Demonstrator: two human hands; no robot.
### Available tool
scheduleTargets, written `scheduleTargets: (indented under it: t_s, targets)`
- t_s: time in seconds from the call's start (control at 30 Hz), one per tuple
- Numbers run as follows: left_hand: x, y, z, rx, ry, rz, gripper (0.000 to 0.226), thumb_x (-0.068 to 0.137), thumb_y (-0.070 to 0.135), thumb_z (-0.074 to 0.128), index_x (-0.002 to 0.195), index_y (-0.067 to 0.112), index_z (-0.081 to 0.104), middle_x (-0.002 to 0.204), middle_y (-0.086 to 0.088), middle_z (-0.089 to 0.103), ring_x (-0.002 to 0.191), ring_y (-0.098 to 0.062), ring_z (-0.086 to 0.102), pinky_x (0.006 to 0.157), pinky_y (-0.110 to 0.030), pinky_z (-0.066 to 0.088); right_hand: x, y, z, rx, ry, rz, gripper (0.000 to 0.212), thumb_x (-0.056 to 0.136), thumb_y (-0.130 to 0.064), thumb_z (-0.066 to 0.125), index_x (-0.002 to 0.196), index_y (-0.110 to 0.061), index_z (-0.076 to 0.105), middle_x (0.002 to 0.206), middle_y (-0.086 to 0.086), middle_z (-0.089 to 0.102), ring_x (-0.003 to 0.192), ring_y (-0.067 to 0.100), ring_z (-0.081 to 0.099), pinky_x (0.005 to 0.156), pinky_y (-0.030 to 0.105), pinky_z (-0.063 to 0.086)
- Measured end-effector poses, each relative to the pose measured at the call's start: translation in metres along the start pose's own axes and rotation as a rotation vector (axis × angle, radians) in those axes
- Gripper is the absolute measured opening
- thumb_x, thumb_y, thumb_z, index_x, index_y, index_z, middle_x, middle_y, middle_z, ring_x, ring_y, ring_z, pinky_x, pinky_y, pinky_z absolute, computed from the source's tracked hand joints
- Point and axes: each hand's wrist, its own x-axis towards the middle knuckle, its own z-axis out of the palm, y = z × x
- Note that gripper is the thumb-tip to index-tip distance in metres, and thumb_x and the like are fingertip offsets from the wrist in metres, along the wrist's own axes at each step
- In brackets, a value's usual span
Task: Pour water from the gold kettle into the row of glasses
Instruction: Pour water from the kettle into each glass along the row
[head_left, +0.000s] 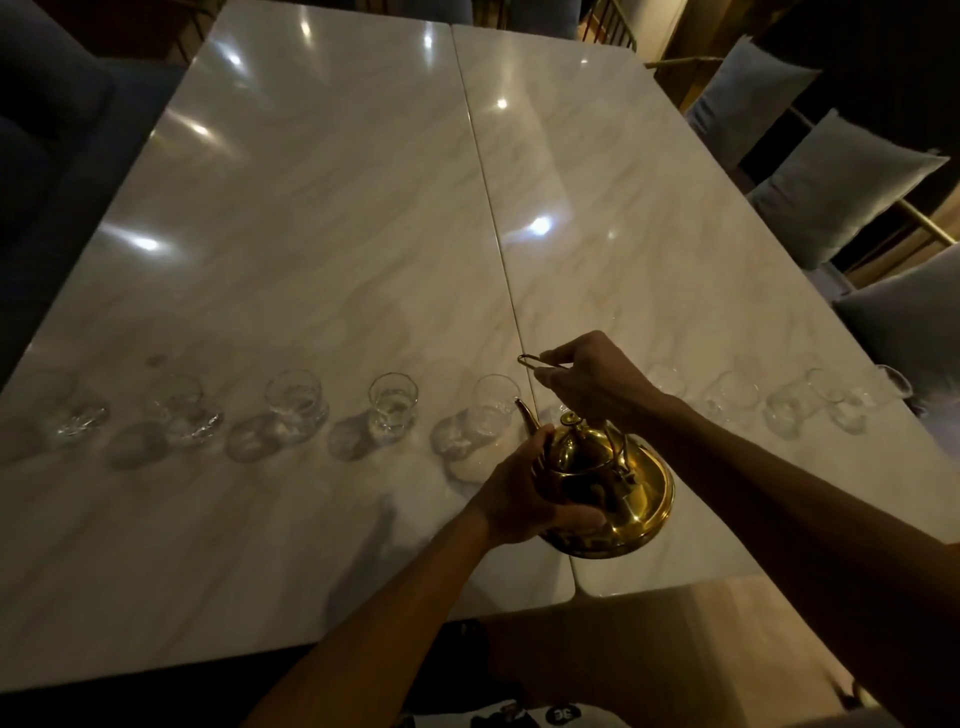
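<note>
The gold kettle (597, 483) is held above the near middle of the marble table (311, 234), tilted with its spout (527, 415) pointing left toward a clear glass (496, 402). My right hand (592, 379) grips the kettle's thin top handle from above. My left hand (524, 493) cups the kettle's body from the left side. A row of several clear glasses runs across the table, from the far left glass (72, 410) to the far right glass (852, 400). I see no stream of water at the spout.
The table is two slabs joined along a seam (498, 228) down the middle. Grey cushions (831, 187) line a bench at the right. Dark seating (47, 171) borders the left side. Ceiling lights glare on the glossy top.
</note>
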Motion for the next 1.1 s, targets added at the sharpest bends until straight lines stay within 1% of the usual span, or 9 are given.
scheduleTargets:
  t_s: [0.17,0.27,0.4,0.53,0.63,0.67,0.8,0.9,1.1]
  targets:
    - [0.001,-0.004,0.0,-0.019,-0.005,-0.01,0.085,0.067,0.039,0.088,0.141,0.035,0.046,0.136,0.008,0.065,0.128,-0.012,0.061,0.108,-0.052,0.052,0.001,-0.001,-0.001,-0.004,-0.012,0.012,0.036,0.093,-0.013,0.057,0.125,0.004,0.059,0.068,-0.008,0.051,0.045,0.005,0.046,0.031,0.007,0.031]
    - [0.001,-0.006,0.0,-0.015,-0.011,-0.014,0.083,0.068,0.035,0.09,0.138,0.039,0.046,0.136,0.008,0.065,0.129,-0.013,0.06,0.109,-0.053,0.05,0.001,-0.001,-0.001,-0.006,-0.013,0.01,0.034,0.093,-0.013,0.057,0.123,0.003,0.06,0.066,-0.006,0.054,0.042,0.006,0.046,0.031,0.009,0.032]
    - [0.002,-0.007,0.001,-0.012,-0.01,-0.024,0.084,0.066,0.039,0.09,0.138,0.041,0.046,0.136,0.008,0.065,0.129,-0.016,0.061,0.108,-0.055,0.051,0.002,-0.002,-0.001,-0.008,-0.016,0.011,0.033,0.093,-0.013,0.057,0.121,0.003,0.062,0.066,-0.004,0.057,0.042,0.007,0.045,0.031,0.01,0.032]
    - [0.003,-0.008,0.0,-0.019,-0.005,-0.025,0.087,0.066,0.041,0.09,0.141,0.038,0.046,0.136,0.008,0.065,0.129,-0.017,0.061,0.108,-0.055,0.051,0.003,-0.003,-0.001,-0.023,-0.015,0.009,0.033,0.093,-0.014,0.057,0.121,0.003,0.062,0.071,-0.003,0.06,0.046,0.008,0.049,0.033,0.009,0.034]
    - [0.003,-0.011,-0.001,-0.018,-0.003,-0.029,0.089,0.066,0.042,0.091,0.142,0.037,0.045,0.137,0.008,0.064,0.13,-0.017,0.06,0.108,-0.056,0.05,0.004,-0.004,-0.001,-0.042,-0.016,-0.005,0.034,0.093,-0.015,0.057,0.122,0.002,0.061,0.083,0.003,0.064,0.049,0.008,0.051,0.038,0.013,0.036]
    - [0.003,-0.011,-0.001,-0.015,-0.003,-0.029,0.089,0.066,0.041,0.09,0.142,0.038,0.045,0.138,0.008,0.064,0.13,-0.017,0.06,0.108,-0.055,0.05,0.005,-0.004,0.0,-0.046,-0.016,-0.008,0.034,0.093,-0.015,0.058,0.122,0.002,0.062,0.084,0.003,0.064,0.05,0.009,0.052,0.04,0.015,0.037]
    - [0.004,-0.013,-0.002,-0.013,-0.002,-0.021,0.086,0.069,0.037,0.09,0.142,0.038,0.045,0.138,0.007,0.064,0.13,-0.016,0.06,0.109,-0.054,0.051,0.007,-0.005,-0.001,-0.041,-0.018,0.002,0.032,0.093,-0.015,0.058,0.119,0.001,0.064,0.076,0.003,0.064,0.052,0.012,0.052,0.045,0.02,0.04]
    - [0.004,-0.014,-0.002,-0.019,0.002,-0.024,0.087,0.069,0.037,0.091,0.143,0.038,0.045,0.137,0.008,0.065,0.13,-0.016,0.061,0.108,-0.054,0.051,0.007,-0.006,-0.002,-0.041,-0.029,0.0,0.031,0.093,-0.015,0.058,0.118,0.003,0.064,0.071,0.002,0.063,0.051,0.012,0.051,0.043,0.019,0.039]
    - [0.006,-0.016,0.0,-0.024,0.003,-0.02,0.09,0.069,0.038,0.092,0.145,0.038,0.044,0.138,0.008,0.065,0.13,-0.017,0.061,0.108,-0.055,0.051,0.008,-0.007,-0.002,-0.04,-0.033,0.014,0.03,0.093,-0.014,0.058,0.117,0.002,0.064,0.068,0.004,0.062,0.048,0.012,0.049,0.039,0.019,0.037]
